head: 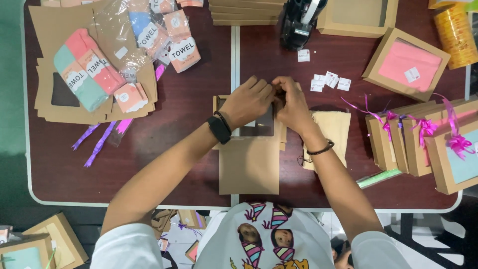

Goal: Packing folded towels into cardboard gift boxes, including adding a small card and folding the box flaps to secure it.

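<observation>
- Lying flat near the middle of the dark red table (164, 164), close to the person's edge, is an unfolded brown cardboard box (249, 164) with a clear window panel near its far end.
- The left hand (247, 102) rests palm down on the far end of that box, fingers curled together and pressing at the window's upper edge; a black watch (219, 129) sits on the wrist.
- The right hand (293, 104) meets it from the other side, knuckles up, fingertips bent in tight and touching the left hand's fingertips; what they pinch between them I cannot tell.
- Both forearms reach out from the body and angle inward, so the hands come together over the box. A dark bracelet (321, 148) circles the right wrist.
- Just right of the box, partly under the right forearm, lies a folded tan cloth (334, 132).
- Beyond the hands, small white stickers (328, 80) are scattered on the table, and a black tape dispenser (298, 20) stands farther back.
- Far left, packaged towels (89, 69) in pink and green lie on a pile of flat boxes, with purple ribbons (97, 142) beside them.
- Far right, finished boxes tied with pink bows (423, 142) stand in a row.
</observation>
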